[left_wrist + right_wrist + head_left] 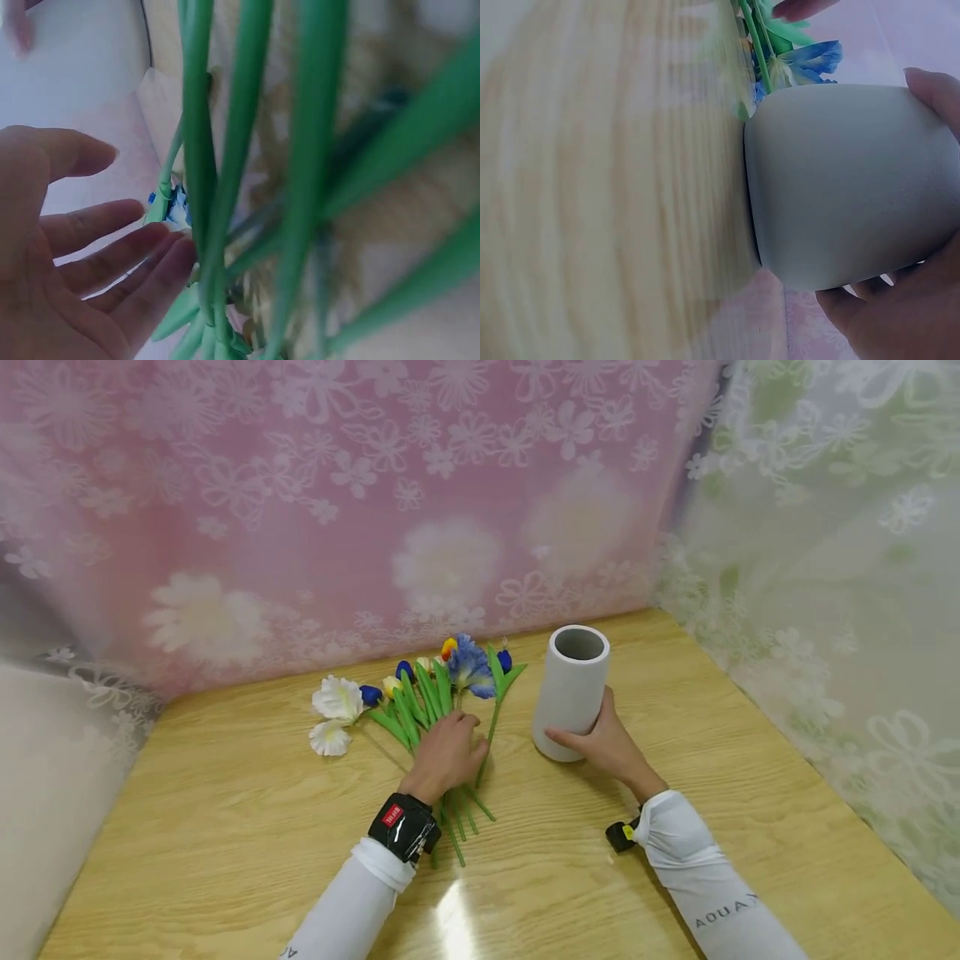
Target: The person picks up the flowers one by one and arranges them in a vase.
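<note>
Artificial flowers with green stems (315, 150) lie in a loose bunch on the table, at the centre of the head view. Among their blooms are a large blue ruffled flower (471, 668), white ruffled ones (337, 700) and small blue and yellow tulips. Over the stems is my left hand (447, 753); the left wrist view shows its fingers fairly straight and spread, beside the stems and not wrapped around them. To the right, my right hand (609, 745) grips the lower part of a white vase (567, 702), thumb on the near side. The vase's round mouth faces up and looks empty.
The wooden table (247, 827) reaches a pink floral curtain (337, 527) at the back and a pale green floral curtain (825, 610) on the right. One stem with a blue tulip (505, 661) lies between the bunch and the vase.
</note>
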The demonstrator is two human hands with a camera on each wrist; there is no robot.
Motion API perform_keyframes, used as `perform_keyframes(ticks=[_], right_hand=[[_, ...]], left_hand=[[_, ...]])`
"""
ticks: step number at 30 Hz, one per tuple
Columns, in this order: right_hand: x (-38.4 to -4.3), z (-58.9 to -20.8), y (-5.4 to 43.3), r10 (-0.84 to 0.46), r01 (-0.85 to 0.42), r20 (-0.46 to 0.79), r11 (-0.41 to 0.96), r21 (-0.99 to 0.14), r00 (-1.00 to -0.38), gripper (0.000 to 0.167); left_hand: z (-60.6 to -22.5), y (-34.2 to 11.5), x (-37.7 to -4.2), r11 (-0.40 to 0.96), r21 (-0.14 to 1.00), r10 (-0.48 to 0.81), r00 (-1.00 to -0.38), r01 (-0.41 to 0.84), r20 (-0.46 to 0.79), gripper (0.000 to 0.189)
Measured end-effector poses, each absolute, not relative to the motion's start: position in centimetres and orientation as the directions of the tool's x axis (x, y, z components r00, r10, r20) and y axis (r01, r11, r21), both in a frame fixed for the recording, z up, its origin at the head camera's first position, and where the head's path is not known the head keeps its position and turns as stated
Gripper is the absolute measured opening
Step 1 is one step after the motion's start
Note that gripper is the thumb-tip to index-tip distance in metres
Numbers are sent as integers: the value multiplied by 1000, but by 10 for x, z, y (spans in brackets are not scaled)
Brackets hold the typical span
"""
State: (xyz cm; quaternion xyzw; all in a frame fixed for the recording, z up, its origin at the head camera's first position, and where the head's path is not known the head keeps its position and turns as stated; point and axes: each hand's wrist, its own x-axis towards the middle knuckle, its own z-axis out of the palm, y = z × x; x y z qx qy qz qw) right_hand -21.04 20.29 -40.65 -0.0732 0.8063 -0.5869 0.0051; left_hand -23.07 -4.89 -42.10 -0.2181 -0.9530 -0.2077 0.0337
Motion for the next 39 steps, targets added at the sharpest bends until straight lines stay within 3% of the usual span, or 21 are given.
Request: perform_keyframes(ticks=[7,12,18,26,32,36,39], right_hand=[[-210,-409,204,-131,-118,83,289,-950,-988,96],[-208,-408,204,-132,-124,88,292,-949,-987,96],[-208,-407,204,-134,-122,84,304,-945,-987,97],[-207,-408,206,-134,-111,72,305,-946,-988,97],[-205,-407,206,-137,-122,84,295,-948,-987,96],[-205,-406,206,-133,-123,87,291,-949,-987,96],[-204,-407,207,-135,-121,84,294,-948,-987,96]], left_hand=[[-419,-35,-239,841,333,416,-904,426,105,32],[-419,-28,-244,849,325,417,-906,417,72,19],[-417,-19,-252,861,310,421,-907,404,12,22],[-418,-5,-264,908,293,319,-948,300,-18,20],[-421,-8,-272,917,349,223,-974,194,-43,26],[-419,-14,-274,871,435,257,-966,227,-10,33],[-416,-18,-271,830,500,273,-962,248,23,26]])
